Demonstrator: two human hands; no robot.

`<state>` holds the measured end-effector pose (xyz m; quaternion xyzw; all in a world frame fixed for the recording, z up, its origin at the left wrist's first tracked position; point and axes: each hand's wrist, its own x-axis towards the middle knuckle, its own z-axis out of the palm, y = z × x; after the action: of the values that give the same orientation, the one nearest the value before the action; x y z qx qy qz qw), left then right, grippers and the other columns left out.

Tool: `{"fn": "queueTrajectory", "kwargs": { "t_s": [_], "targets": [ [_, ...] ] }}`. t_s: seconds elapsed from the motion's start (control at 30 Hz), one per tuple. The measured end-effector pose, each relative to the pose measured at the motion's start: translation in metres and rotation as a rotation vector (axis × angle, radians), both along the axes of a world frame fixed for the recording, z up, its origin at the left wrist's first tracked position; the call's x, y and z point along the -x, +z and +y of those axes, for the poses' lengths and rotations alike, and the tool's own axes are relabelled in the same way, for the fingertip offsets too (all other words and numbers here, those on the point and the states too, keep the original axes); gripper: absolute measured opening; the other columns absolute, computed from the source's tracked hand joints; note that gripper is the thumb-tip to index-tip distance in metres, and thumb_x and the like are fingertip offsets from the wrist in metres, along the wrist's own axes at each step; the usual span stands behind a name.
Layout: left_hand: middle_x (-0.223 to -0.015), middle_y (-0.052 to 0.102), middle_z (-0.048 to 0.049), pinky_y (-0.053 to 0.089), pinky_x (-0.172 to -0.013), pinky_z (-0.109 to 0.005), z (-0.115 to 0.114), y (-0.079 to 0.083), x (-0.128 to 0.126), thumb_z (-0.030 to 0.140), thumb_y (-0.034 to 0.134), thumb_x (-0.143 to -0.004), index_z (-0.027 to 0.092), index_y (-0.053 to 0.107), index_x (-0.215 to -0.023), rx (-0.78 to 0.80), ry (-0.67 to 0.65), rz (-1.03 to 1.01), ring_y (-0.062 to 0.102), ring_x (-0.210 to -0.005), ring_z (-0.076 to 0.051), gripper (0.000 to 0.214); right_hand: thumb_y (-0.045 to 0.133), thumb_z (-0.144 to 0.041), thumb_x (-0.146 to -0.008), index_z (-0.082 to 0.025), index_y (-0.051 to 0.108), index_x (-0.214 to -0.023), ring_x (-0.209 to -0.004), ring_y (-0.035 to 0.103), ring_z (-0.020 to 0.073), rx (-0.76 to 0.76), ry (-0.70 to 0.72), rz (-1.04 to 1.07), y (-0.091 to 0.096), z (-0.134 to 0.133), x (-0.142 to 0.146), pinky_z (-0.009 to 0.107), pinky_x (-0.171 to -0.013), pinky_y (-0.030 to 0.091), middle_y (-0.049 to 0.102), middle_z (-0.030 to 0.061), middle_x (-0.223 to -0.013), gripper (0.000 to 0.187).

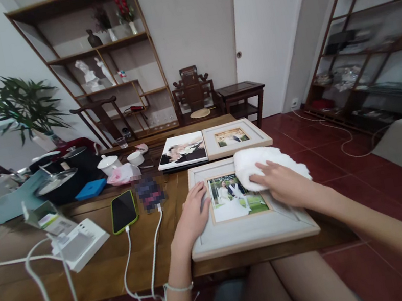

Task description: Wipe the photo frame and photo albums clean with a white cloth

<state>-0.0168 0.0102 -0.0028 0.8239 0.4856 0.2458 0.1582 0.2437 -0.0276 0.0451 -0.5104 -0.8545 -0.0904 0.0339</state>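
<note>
A framed wedding photo (235, 238) lies flat at the table's front edge, its wide pale mat around a small picture of a couple. My left hand (195, 206) rests on the left side of this frame, fingers laid out flat and holding nothing. Over the frame's upper right, my right hand (274, 179) grips a white cloth (264, 157) and presses it down across the corner of the photo. Part of the cloth hangs past the frame's right edge. The right thumb and some fingertips are partly hidden in the cloth.
Behind lie a second framed photo (260, 132) and a photo panel (183, 161). To the left are a phone (123, 211) on a white cable, a white box (85, 243), a blue block (91, 189), dark pots (57, 186) and a white lidded bowl (109, 164).
</note>
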Motion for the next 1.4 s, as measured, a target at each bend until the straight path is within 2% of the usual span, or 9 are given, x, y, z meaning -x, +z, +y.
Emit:
{"fn": "queueTrajectory", "kwargs": {
  "t_s": [0.23, 0.4, 0.57, 0.83, 0.97, 1.1, 1.17, 1.27, 1.4],
  "targets": [
    [-0.140, 0.044, -0.0133, 0.030, -0.108, -0.046, -0.001, 0.000, -0.001, 0.025, 0.040, -0.091, 0.011, 0.051, -0.124, -0.002, 0.005, 0.008, 0.034, -0.133, -0.023, 0.038, 0.038, 0.003, -0.062, -0.023, 0.052, -0.120, -0.107, 0.054, 0.0263, 0.140, 0.077, 0.049, 0.012, -0.099, 0.003, 0.037, -0.082, 0.046, 0.058, 0.0115, -0.118, 0.064],
    [-0.140, 0.043, -0.0130, 0.029, -0.109, -0.044, -0.001, 0.000, -0.001, 0.026, 0.039, -0.091, 0.011, 0.051, -0.125, 0.002, 0.006, 0.020, 0.034, -0.133, -0.022, 0.039, 0.047, -0.006, -0.058, -0.019, 0.059, -0.107, -0.099, 0.058, 0.0299, 0.030, 0.226, 0.104, 0.013, -0.119, 0.022, 0.042, -0.081, 0.048, 0.064, 0.0116, -0.106, 0.052],
    [-0.140, 0.044, -0.0128, 0.029, -0.108, -0.046, -0.001, -0.002, 0.000, 0.026, 0.039, -0.091, 0.013, 0.051, -0.125, -0.019, -0.006, 0.009, 0.034, -0.133, -0.023, 0.038, 0.054, -0.009, -0.055, -0.017, 0.058, -0.106, -0.106, 0.053, 0.0329, 0.088, 0.266, 0.088, 0.006, -0.106, 0.052, 0.050, -0.093, 0.041, 0.063, 0.0129, -0.109, 0.052],
    [-0.141, 0.042, -0.0135, 0.030, -0.108, -0.047, -0.001, -0.001, 0.001, 0.024, 0.037, -0.091, 0.013, 0.050, -0.126, 0.001, -0.027, -0.020, 0.035, -0.132, -0.023, 0.039, 0.046, -0.005, -0.066, -0.017, 0.053, -0.107, -0.113, 0.049, 0.0280, 0.128, 0.338, 0.219, -0.007, -0.077, 0.089, 0.046, -0.099, 0.032, 0.060, 0.0127, -0.112, 0.043],
    [-0.140, 0.044, -0.0127, 0.029, -0.108, -0.047, -0.001, -0.002, 0.002, 0.027, 0.039, -0.091, 0.015, 0.051, -0.125, -0.017, -0.020, -0.015, 0.034, -0.133, -0.023, 0.038, 0.045, -0.003, -0.060, -0.018, 0.055, -0.103, -0.102, 0.054, 0.0281, 0.188, 0.235, 0.143, 0.005, -0.085, 0.069, 0.044, -0.093, 0.037, 0.062, 0.0127, -0.103, 0.047],
    [-0.140, 0.043, -0.0141, 0.029, -0.108, -0.046, -0.002, -0.004, 0.001, 0.028, 0.039, -0.092, 0.013, 0.050, -0.126, -0.009, -0.021, -0.016, 0.033, -0.133, -0.023, 0.039, 0.040, 0.000, -0.059, -0.023, 0.055, -0.109, -0.079, 0.059, 0.0223, 0.310, 0.057, 0.071, 0.025, -0.083, 0.020, 0.031, -0.070, 0.043, 0.064, 0.0066, -0.088, 0.057],
    [-0.140, 0.043, -0.0140, 0.029, -0.108, -0.047, -0.002, -0.005, 0.001, 0.028, 0.039, -0.092, 0.014, 0.050, -0.126, -0.019, -0.027, -0.028, 0.033, -0.133, -0.023, 0.038, 0.037, 0.001, -0.061, -0.024, 0.054, -0.111, -0.071, 0.058, 0.0201, 0.257, -0.026, 0.115, 0.033, -0.069, -0.005, 0.028, -0.063, 0.040, 0.063, 0.0048, -0.081, 0.057],
    [-0.139, 0.044, -0.0136, 0.030, -0.108, -0.047, -0.002, -0.006, 0.001, 0.027, 0.039, -0.092, 0.016, 0.051, -0.125, -0.047, -0.023, -0.040, 0.035, -0.132, -0.023, 0.037, 0.037, -0.003, -0.066, -0.017, 0.051, -0.112, -0.067, 0.055, 0.0223, 0.018, -0.162, 0.163, 0.040, -0.031, -0.023, 0.030, -0.059, 0.037, 0.062, 0.0069, -0.076, 0.050],
    [-0.139, 0.044, -0.0139, 0.031, -0.107, -0.047, -0.001, -0.006, 0.001, 0.026, 0.039, -0.091, 0.014, 0.051, -0.125, -0.042, -0.025, -0.025, 0.035, -0.132, -0.024, 0.038, 0.038, -0.002, -0.067, -0.013, 0.047, -0.112, -0.076, 0.054, 0.0260, -0.235, -0.163, 0.143, 0.041, 0.024, 0.005, 0.033, -0.063, 0.037, 0.061, 0.0125, -0.087, 0.047]
  ]
}}
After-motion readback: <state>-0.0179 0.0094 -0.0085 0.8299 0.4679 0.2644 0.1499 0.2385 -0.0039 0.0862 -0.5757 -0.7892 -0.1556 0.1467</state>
